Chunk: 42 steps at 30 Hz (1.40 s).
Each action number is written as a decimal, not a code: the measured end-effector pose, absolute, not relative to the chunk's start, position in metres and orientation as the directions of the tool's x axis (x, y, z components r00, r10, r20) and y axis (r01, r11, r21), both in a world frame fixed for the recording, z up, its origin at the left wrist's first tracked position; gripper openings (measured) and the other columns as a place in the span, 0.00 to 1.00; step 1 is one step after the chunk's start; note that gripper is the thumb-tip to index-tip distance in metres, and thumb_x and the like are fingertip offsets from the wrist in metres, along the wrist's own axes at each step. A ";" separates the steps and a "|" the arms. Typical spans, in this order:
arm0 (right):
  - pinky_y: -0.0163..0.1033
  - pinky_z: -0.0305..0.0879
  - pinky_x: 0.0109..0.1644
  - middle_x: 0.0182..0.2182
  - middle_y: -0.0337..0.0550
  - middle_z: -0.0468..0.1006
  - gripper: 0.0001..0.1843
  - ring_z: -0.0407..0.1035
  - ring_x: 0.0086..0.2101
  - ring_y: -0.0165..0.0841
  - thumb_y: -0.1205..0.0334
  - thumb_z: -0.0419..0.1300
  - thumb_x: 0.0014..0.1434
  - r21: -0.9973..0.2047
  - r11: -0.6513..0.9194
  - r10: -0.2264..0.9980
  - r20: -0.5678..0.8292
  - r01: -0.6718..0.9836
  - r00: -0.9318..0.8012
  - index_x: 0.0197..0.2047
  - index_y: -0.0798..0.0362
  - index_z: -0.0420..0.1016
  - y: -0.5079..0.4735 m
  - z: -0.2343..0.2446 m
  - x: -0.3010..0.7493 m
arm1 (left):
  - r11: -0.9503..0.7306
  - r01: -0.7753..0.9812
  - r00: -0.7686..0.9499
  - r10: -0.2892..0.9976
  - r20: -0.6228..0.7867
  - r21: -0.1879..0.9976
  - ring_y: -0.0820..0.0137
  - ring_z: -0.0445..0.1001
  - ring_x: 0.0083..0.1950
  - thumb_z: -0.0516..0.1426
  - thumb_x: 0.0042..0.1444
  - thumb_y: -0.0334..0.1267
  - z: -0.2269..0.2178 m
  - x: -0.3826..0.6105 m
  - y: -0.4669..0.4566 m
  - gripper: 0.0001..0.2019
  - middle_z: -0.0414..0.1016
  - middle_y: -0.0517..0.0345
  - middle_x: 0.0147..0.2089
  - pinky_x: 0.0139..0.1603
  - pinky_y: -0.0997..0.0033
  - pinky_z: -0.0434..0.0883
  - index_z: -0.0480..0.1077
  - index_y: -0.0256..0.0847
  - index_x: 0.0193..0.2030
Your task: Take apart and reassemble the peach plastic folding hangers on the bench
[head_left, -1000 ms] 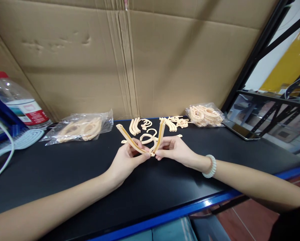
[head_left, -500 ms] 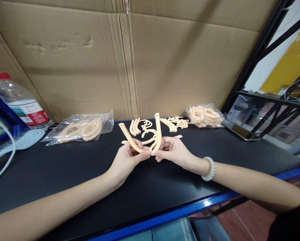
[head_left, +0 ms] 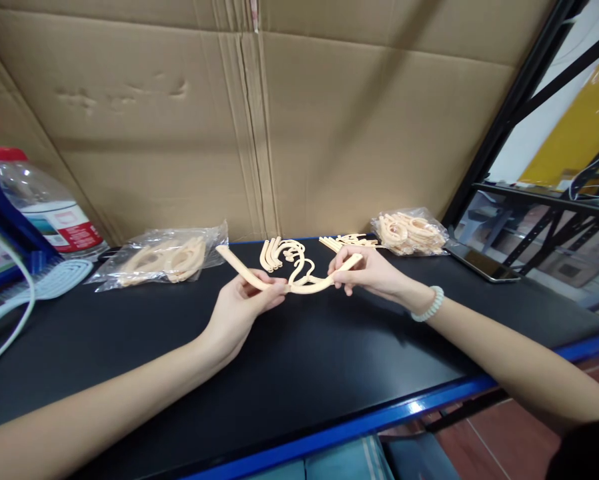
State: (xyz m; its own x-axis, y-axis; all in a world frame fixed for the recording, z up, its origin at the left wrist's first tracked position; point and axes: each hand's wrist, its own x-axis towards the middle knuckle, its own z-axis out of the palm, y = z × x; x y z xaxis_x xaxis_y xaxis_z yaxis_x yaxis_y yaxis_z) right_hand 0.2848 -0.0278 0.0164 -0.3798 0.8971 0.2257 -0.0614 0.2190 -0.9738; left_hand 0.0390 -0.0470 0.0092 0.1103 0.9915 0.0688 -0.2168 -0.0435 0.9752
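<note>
Black tabletop [head_left: 299, 380]; above it, left hand [head_left: 238, 308] and right hand [head_left: 368, 272] both pinch one beige hanger [head_left: 309, 289] (gently curved).

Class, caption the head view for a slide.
Left hand and right hand hold a curved beige plastic hanger over a black tabletop.

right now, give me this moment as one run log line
left hand: grips beige curved plastic hanger | right hand: grips hanger's other side | below: flat black tabletop

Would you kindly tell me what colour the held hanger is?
The hanger is pale beige, best seen in the head view.
</note>
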 end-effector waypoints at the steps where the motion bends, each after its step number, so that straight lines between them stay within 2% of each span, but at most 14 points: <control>1: 0.32 0.69 0.27 0.31 0.41 0.76 0.14 0.71 0.28 0.28 0.59 0.71 0.47 -0.970 0.242 0.897 0.219 0.011 -0.384 0.31 0.54 0.70 -0.024 0.018 0.291 | -0.072 -0.223 0.056 0.995 0.086 0.972 0.64 0.77 0.44 0.69 0.41 0.37 0.011 0.037 -0.044 0.18 0.78 0.54 0.38 0.46 0.65 0.73 0.66 0.38 0.35; 4: 0.37 0.68 0.34 0.31 0.43 0.77 0.13 0.71 0.31 0.30 0.56 0.69 0.49 -0.911 0.324 0.919 0.239 0.254 -0.313 0.27 0.55 0.72 -0.017 0.023 0.304 | -0.240 -0.176 -0.192 0.960 0.206 0.955 0.64 0.73 0.50 0.67 0.43 0.37 0.011 0.027 -0.032 0.20 0.73 0.54 0.49 0.51 0.61 0.70 0.64 0.42 0.42; 6: 0.38 0.65 0.36 0.32 0.43 0.77 0.12 0.70 0.33 0.32 0.55 0.66 0.52 -0.812 0.405 0.911 0.320 0.421 -0.260 0.25 0.55 0.73 -0.016 0.026 0.308 | -0.362 -0.024 -0.273 0.899 0.342 0.932 0.62 0.70 0.55 0.65 0.44 0.36 0.009 0.020 -0.025 0.22 0.70 0.53 0.54 0.57 0.60 0.65 0.64 0.44 0.46; 9: 0.39 0.63 0.37 0.31 0.42 0.77 0.10 0.70 0.33 0.33 0.56 0.64 0.55 -0.612 0.543 0.840 0.406 0.575 -0.361 0.27 0.53 0.75 -0.021 0.028 0.306 | -0.485 0.327 -0.052 0.848 0.528 0.811 0.59 0.67 0.56 0.60 0.50 0.36 0.008 0.015 -0.022 0.15 0.71 0.54 0.53 0.59 0.58 0.61 0.67 0.45 0.46; 12: 0.40 0.63 0.40 0.31 0.42 0.78 0.08 0.70 0.34 0.34 0.56 0.66 0.53 -0.457 0.661 0.749 0.342 0.595 -0.568 0.31 0.52 0.77 -0.027 0.027 0.300 | -0.652 0.536 0.324 0.745 0.583 0.536 0.58 0.70 0.51 0.57 0.51 0.36 0.010 0.017 -0.029 0.08 0.75 0.55 0.44 0.55 0.58 0.62 0.70 0.44 0.39; 15: 0.41 0.64 0.41 0.32 0.41 0.78 0.08 0.70 0.34 0.34 0.56 0.66 0.54 -0.387 0.716 0.693 0.297 0.581 -0.657 0.33 0.51 0.78 -0.030 0.023 0.297 | -0.767 0.543 0.597 0.639 0.485 0.342 0.58 0.70 0.47 0.59 0.50 0.38 0.012 0.020 -0.036 0.04 0.76 0.56 0.42 0.53 0.57 0.60 0.71 0.45 0.34; 18: 0.41 0.63 0.41 0.29 0.39 0.77 0.07 0.69 0.32 0.33 0.57 0.64 0.56 -0.366 0.735 0.673 0.289 0.571 -0.680 0.31 0.51 0.77 -0.029 0.021 0.297 | -0.794 0.540 0.690 0.608 0.394 0.278 0.59 0.69 0.47 0.60 0.49 0.40 0.009 0.021 -0.037 0.04 0.75 0.57 0.42 0.54 0.56 0.58 0.71 0.45 0.31; 21: 0.42 0.62 0.41 0.28 0.39 0.76 0.05 0.68 0.32 0.33 0.62 0.63 0.56 -0.324 0.724 0.689 0.313 0.609 -0.653 0.29 0.51 0.76 -0.027 0.019 0.296 | -0.796 0.568 0.690 0.599 0.406 0.208 0.59 0.69 0.46 0.57 0.53 0.39 0.005 0.019 -0.031 0.03 0.75 0.56 0.42 0.52 0.56 0.58 0.71 0.44 0.32; 25: 0.42 0.62 0.41 0.30 0.42 0.75 0.02 0.67 0.34 0.35 0.67 0.62 0.54 -0.289 0.711 0.701 0.372 0.642 -0.609 0.31 0.52 0.76 -0.025 0.014 0.294 | -0.767 0.610 0.619 0.618 0.485 0.199 0.55 0.70 0.49 0.54 0.56 0.33 0.001 0.016 -0.021 0.09 0.75 0.50 0.45 0.50 0.54 0.61 0.70 0.43 0.43; 28: 0.44 0.63 0.44 0.34 0.45 0.75 0.07 0.68 0.37 0.38 0.67 0.63 0.53 -0.331 0.703 0.709 0.405 0.630 -0.578 0.38 0.51 0.76 -0.024 0.010 0.293 | -0.759 0.620 0.597 0.622 0.507 0.201 0.53 0.70 0.52 0.52 0.57 0.32 -0.001 0.014 -0.016 0.13 0.75 0.46 0.49 0.51 0.52 0.63 0.68 0.41 0.49; 31: 0.47 0.63 0.47 0.40 0.49 0.75 0.14 0.69 0.41 0.41 0.63 0.65 0.53 -0.358 0.698 0.714 0.422 0.621 -0.559 0.44 0.53 0.76 -0.024 0.008 0.293 | -0.764 0.621 0.609 0.610 0.507 0.172 0.54 0.71 0.53 0.52 0.58 0.34 -0.004 0.012 -0.012 0.12 0.75 0.48 0.50 0.55 0.52 0.63 0.69 0.42 0.48; 33: 0.47 0.64 0.48 0.41 0.51 0.75 0.15 0.69 0.42 0.42 0.60 0.64 0.55 -0.322 0.699 0.711 0.416 0.639 -0.567 0.46 0.54 0.76 -0.024 0.007 0.294 | -0.758 0.632 0.607 0.613 0.505 0.161 0.56 0.72 0.53 0.52 0.59 0.35 -0.006 0.010 -0.010 0.11 0.76 0.50 0.49 0.59 0.51 0.61 0.68 0.44 0.48; 37: 0.44 0.64 0.46 0.36 0.47 0.77 0.08 0.69 0.39 0.38 0.61 0.62 0.58 -0.227 0.679 0.722 0.377 0.698 -0.580 0.40 0.55 0.77 -0.023 0.009 0.295 | -0.744 0.656 0.609 0.621 0.493 0.126 0.58 0.75 0.49 0.50 0.60 0.34 -0.010 0.009 -0.008 0.11 0.78 0.51 0.48 0.57 0.50 0.64 0.67 0.42 0.48; 42: 0.41 0.64 0.44 0.33 0.44 0.77 0.03 0.69 0.36 0.35 0.65 0.62 0.57 -0.219 0.662 0.734 0.381 0.716 -0.562 0.35 0.55 0.77 -0.024 0.010 0.293 | -0.749 0.655 0.618 0.606 0.500 0.099 0.59 0.76 0.47 0.50 0.60 0.33 -0.011 0.009 -0.006 0.10 0.78 0.49 0.46 0.49 0.54 0.70 0.67 0.39 0.47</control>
State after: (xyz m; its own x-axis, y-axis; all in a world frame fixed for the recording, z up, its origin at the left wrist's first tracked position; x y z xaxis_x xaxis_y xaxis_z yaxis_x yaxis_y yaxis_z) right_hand 0.2934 -0.0237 0.0102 -0.5617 0.7341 0.3815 0.7164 0.6623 -0.2195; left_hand 0.0087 -0.0064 -0.0108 0.6182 0.6061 0.5005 0.6549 -0.7493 0.0985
